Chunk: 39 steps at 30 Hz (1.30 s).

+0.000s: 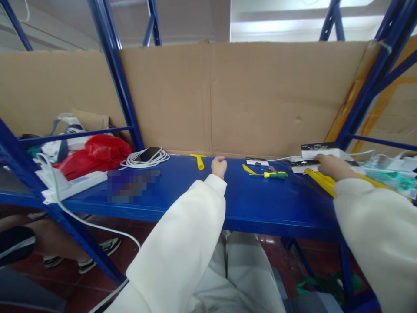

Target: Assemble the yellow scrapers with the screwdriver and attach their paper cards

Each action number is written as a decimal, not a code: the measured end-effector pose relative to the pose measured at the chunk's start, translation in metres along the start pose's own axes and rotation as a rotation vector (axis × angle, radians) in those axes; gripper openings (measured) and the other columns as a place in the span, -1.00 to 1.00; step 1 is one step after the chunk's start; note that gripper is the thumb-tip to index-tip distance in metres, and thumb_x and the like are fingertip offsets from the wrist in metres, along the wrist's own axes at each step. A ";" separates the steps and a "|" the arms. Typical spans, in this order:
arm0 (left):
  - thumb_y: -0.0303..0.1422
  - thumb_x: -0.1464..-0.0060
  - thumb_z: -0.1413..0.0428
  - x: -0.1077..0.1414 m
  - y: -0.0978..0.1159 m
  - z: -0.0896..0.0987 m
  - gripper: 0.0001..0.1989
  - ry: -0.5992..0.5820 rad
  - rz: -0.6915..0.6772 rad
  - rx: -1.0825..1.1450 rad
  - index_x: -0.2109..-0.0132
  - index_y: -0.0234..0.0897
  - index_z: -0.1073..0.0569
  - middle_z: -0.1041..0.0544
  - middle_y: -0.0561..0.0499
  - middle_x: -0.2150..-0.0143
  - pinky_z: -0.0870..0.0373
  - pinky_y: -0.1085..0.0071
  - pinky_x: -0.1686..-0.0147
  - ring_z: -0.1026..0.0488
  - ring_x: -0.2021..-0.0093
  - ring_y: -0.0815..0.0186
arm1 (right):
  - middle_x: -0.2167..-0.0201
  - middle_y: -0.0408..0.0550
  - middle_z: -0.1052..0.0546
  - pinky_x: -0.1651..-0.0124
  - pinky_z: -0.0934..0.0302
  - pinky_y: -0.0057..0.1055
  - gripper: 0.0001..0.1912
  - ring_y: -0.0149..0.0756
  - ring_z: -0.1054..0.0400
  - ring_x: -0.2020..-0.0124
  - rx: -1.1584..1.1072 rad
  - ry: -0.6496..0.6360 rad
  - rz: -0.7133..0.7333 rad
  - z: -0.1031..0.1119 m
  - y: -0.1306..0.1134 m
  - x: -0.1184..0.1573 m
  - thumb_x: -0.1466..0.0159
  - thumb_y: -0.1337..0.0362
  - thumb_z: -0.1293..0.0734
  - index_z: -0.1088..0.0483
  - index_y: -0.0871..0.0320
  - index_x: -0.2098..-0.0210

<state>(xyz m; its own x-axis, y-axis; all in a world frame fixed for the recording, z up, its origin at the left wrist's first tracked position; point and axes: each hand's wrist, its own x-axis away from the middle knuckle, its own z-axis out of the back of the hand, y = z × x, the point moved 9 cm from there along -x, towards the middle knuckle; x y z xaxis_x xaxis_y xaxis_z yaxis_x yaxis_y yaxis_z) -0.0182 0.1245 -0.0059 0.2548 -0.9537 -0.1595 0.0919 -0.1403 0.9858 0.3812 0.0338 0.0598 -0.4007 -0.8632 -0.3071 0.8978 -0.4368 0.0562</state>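
My left hand (pixel 219 166) is curled into a fist over the blue shelf, close to the cardboard at the back. What it holds, if anything, is hidden. To its left lies a yellow T-shaped piece (pixel 199 161). My right hand (pixel 335 168) reaches in among black-and-white packets (pixel 304 166) and long yellow pieces (pixel 321 181) at the right end. Its fingers touch or nearly touch them but are mostly hidden. Between my hands lie a screwdriver with a green and yellow handle (pixel 275 175), a small yellow blade-shaped piece (pixel 248 169) and another black-and-white packet (pixel 256 161).
A phone (pixel 149 154) rests on a coiled white cable (pixel 130 162) at the left. Beyond are a white power strip (pixel 80 184) and a red bag (pixel 97 152). Blue posts (pixel 114 74) flank the shelf (pixel 260 204). A person's legs (pixel 58 239) show below left.
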 end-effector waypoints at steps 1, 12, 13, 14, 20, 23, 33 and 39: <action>-0.60 -0.03 -0.02 0.000 0.000 0.000 -0.66 -0.004 0.002 -0.009 0.05 -0.38 -0.51 -0.57 -0.16 0.03 -0.45 0.57 0.44 -0.55 0.14 0.28 | -0.10 0.41 -0.42 0.05 -0.30 -0.13 -0.48 0.09 -0.42 -0.05 0.010 -0.046 -0.039 -0.006 0.011 0.001 -0.27 0.41 -0.14 -0.36 0.24 -0.19; -0.61 0.00 -0.03 0.003 0.001 -0.001 -0.66 -0.034 0.009 -0.022 0.06 -0.39 -0.52 -0.59 -0.16 0.06 -0.46 0.55 0.44 -0.54 0.18 0.29 | -0.19 0.39 -0.35 -0.07 -0.16 0.11 -0.48 0.19 -0.28 -0.19 -0.008 -0.062 -0.189 -0.042 0.046 0.008 -0.32 0.40 -0.01 -0.38 0.19 -0.16; -0.61 0.00 -0.03 0.003 0.001 -0.002 -0.66 -0.044 0.015 -0.027 0.06 -0.39 -0.52 -0.59 -0.17 0.07 -0.46 0.55 0.44 -0.54 0.19 0.29 | -0.18 0.40 -0.35 -0.07 -0.13 0.15 -0.49 0.20 -0.26 -0.20 -0.021 -0.038 -0.201 -0.042 0.046 0.008 -0.32 0.40 -0.01 -0.39 0.21 -0.14; -0.61 0.00 -0.03 0.003 0.001 -0.003 -0.66 -0.053 0.021 -0.032 0.07 -0.40 -0.52 -0.58 -0.18 0.07 -0.45 0.55 0.45 -0.54 0.19 0.29 | -0.17 0.42 -0.35 -0.08 -0.12 0.17 -0.50 0.21 -0.24 -0.21 -0.037 -0.018 -0.214 -0.043 0.046 0.008 -0.31 0.40 -0.02 -0.41 0.23 -0.11; -0.59 0.00 -0.04 0.005 -0.001 -0.008 -0.68 -0.098 0.030 -0.056 0.08 -0.37 -0.51 -0.58 -0.16 0.06 -0.43 0.58 0.47 -0.54 0.18 0.31 | -0.20 0.51 -0.29 -0.02 -0.10 0.24 -0.50 0.25 -0.14 -0.26 -0.138 0.000 -0.325 -0.042 0.043 0.012 -0.31 0.35 -0.05 -0.37 0.30 -0.15; -0.57 -0.01 -0.05 0.004 -0.001 -0.011 -0.69 -0.118 0.021 -0.083 0.08 -0.35 -0.51 -0.58 -0.14 0.07 -0.45 0.57 0.44 -0.54 0.17 0.31 | -0.23 0.53 -0.24 -0.04 -0.06 0.28 -0.47 0.26 -0.09 -0.28 -0.142 0.014 -0.369 -0.038 0.040 0.017 -0.32 0.33 -0.03 -0.33 0.34 -0.19; -0.45 -0.08 -0.10 0.023 0.025 -0.016 -0.53 -0.178 -0.322 -0.848 -0.16 -0.32 -0.41 -0.41 -0.24 -0.22 -0.28 0.14 -0.20 -0.32 -0.24 0.08 | -0.19 0.52 -0.27 -0.10 -0.06 0.09 -0.46 0.21 -0.11 -0.23 -0.172 0.120 -0.214 0.000 -0.016 0.022 -0.33 0.27 -0.06 -0.30 0.50 -0.17; -0.36 -0.19 0.04 0.013 0.043 0.070 -0.40 0.108 -0.308 -1.315 -0.37 -0.26 -0.17 0.01 -0.20 -0.46 0.07 -0.32 -0.25 0.18 -0.45 -0.06 | -0.04 0.27 -0.41 -0.03 -0.15 -0.07 -0.59 0.04 -0.25 -0.08 -0.246 0.295 0.023 0.014 -0.072 0.012 -0.25 0.36 -0.13 -0.44 0.26 -0.02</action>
<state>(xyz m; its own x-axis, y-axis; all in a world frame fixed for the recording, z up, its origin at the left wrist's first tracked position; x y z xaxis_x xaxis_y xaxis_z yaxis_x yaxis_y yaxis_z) -0.0779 0.0878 0.0383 0.1256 -0.8958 -0.4264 0.9875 0.0715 0.1406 0.3092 0.0516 0.0650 -0.3420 -0.7469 -0.5703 0.9375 -0.3129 -0.1525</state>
